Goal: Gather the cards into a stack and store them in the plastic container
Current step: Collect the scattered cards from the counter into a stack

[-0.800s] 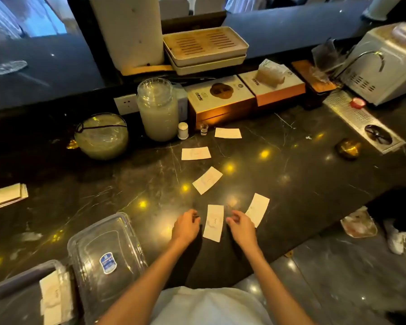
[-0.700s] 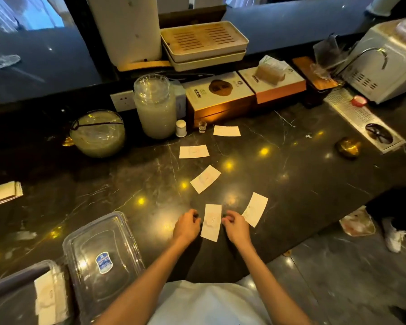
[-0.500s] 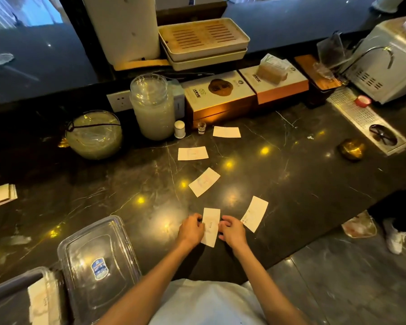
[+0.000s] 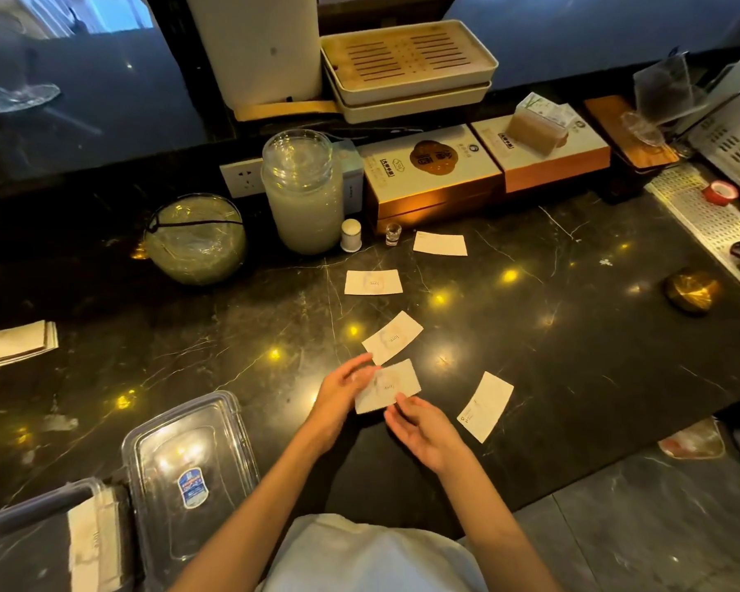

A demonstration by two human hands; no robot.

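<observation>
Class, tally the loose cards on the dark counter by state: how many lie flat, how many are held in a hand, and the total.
Lying flat: 4 – far card, second card, third card, right card
Held: 1 – held card, in the left hand, right hand beside it
Total: 5

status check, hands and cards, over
Left hand gripping one card, right hand open just below it. Four cards loose on the counter. Path to the plastic container unobstructed.
</observation>
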